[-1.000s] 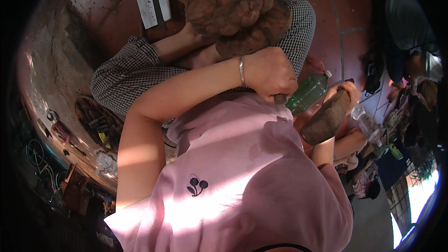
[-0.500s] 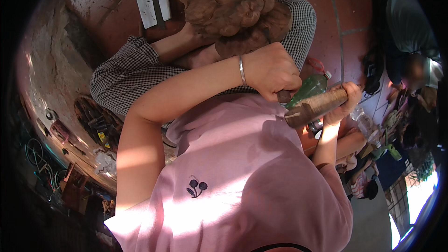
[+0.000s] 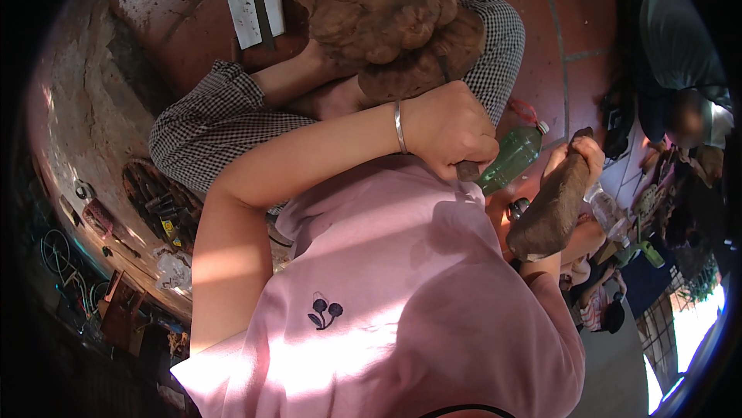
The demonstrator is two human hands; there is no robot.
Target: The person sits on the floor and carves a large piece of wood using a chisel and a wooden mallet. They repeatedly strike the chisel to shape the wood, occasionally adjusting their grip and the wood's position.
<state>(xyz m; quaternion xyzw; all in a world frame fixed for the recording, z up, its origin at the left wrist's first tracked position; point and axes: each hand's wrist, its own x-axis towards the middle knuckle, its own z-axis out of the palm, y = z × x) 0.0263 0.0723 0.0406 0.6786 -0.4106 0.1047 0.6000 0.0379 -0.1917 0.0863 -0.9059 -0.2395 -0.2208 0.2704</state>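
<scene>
My left hand (image 3: 452, 128), with a silver bangle at the wrist, is closed in a fist around a chisel. Only the butt of the chisel's brown handle (image 3: 468, 171) sticks out below the fingers; the blade is hidden. Just beyond the fist lies a knobbly brown wood carving (image 3: 386, 12), by my crossed legs. On the right, my right hand (image 3: 589, 156) grips the narrow end of a club-shaped wooden mallet (image 3: 550, 209). The mallet's thick end points back toward my shoulder, apart from the chisel handle.
A green plastic bottle (image 3: 516, 153) stands between my hands, near my knee. White strips (image 3: 241, 4) lie on the red tiled floor at the far left. Hand tools (image 3: 166, 205) fill a round basket on the left. Another person (image 3: 684, 54) sits at the far right.
The mallet has swung away from the chisel handle, right and back toward my shoulder, with my right hand tilting it more upright. My left hand has barely moved.
</scene>
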